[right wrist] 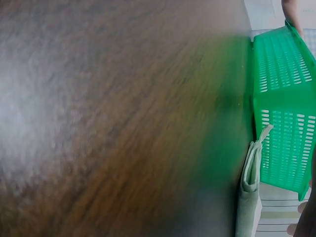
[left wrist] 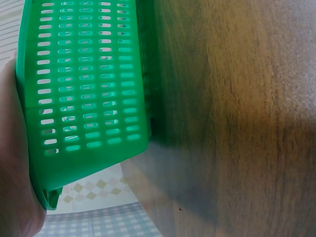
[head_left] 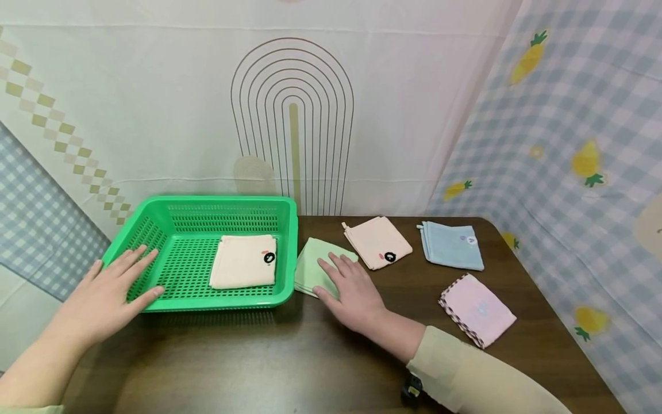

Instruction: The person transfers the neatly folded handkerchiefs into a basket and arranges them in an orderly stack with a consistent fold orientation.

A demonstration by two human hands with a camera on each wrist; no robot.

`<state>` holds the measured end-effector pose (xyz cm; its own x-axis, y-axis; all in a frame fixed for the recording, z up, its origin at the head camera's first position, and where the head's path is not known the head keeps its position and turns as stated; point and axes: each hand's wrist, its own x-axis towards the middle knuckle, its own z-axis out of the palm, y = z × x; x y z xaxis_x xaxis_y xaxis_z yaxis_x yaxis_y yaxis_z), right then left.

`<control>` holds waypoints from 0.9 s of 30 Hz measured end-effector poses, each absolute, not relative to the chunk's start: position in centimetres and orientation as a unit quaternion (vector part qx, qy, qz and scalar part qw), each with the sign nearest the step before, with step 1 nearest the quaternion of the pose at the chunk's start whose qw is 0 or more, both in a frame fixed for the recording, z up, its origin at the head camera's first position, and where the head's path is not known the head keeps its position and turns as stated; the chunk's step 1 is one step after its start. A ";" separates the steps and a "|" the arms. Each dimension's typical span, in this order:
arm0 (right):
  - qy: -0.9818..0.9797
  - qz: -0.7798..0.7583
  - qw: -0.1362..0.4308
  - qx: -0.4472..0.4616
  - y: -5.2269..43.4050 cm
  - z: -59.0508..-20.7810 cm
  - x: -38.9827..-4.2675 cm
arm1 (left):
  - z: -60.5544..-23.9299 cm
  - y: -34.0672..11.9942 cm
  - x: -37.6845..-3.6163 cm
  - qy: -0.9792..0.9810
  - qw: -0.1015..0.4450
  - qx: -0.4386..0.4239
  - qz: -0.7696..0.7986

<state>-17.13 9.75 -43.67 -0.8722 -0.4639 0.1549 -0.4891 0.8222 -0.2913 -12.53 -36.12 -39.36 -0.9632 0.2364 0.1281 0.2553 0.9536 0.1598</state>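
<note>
A green plastic basket (head_left: 155, 215) stands at the back left of a dark wooden table (head_left: 289, 356). Inside it lies a folded cream cloth (head_left: 244, 261). My left hand (head_left: 111, 293) rests flat on the basket's front left corner, fingers straight; the left wrist view shows the basket's slotted wall (left wrist: 89, 89) close up. Straight fingers of my right hand (head_left: 349, 287) lie on a folded light green cloth (head_left: 312, 264) just right of the basket. The right wrist view shows that cloth's edge (right wrist: 249, 197) next to the basket wall (right wrist: 284, 123).
Three more folded cloths lie on the table's right half: a peach one (head_left: 377, 241), a blue one (head_left: 451, 245) and a pink one with a dark trim (head_left: 478, 309). Patterned fabric backdrops close in the back and right side.
</note>
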 end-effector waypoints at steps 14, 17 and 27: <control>-0.957 0.167 0.039 0.235 9.9 -44.8 -18.9 | -39.4 -36.1 -12.5 -0.987 0.056 -0.128 -0.079; -0.957 0.165 0.041 0.233 9.9 -44.9 -19.2 | -39.4 -36.1 -12.5 -0.987 0.056 -0.124 -0.080; -0.963 0.152 0.030 0.219 9.8 -45.0 -20.4 | -39.4 -36.0 -12.5 -0.987 0.052 -0.128 -0.076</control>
